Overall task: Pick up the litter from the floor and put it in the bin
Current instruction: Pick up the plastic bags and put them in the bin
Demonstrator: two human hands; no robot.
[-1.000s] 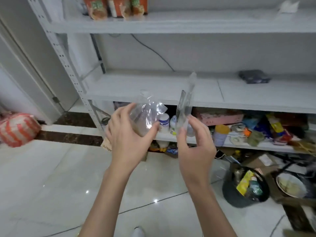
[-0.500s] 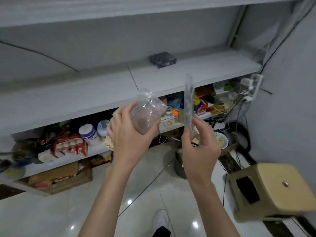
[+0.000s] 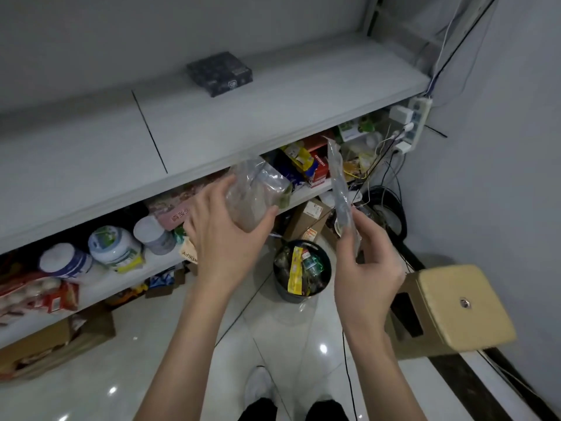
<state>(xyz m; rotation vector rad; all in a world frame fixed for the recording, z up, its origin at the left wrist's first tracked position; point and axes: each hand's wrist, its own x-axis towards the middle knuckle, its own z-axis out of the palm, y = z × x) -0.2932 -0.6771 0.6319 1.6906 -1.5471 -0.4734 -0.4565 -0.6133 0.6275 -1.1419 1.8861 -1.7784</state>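
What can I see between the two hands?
In the head view, the bin shows between left hand and right hand, down on the floor.

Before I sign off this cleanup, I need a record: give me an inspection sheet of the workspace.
Surface: floor, glossy white tiles.
Job's things: bag and wrapper in hand; bin ahead, nearly full.
Clutter: jars on low shelf; cartons beneath.
Hands: left hand grips bag; right hand pinches wrapper.
Cables: power strip with plugs at shelf end; cable across floor.
Surroundings: stool right; black box on upper shelf.
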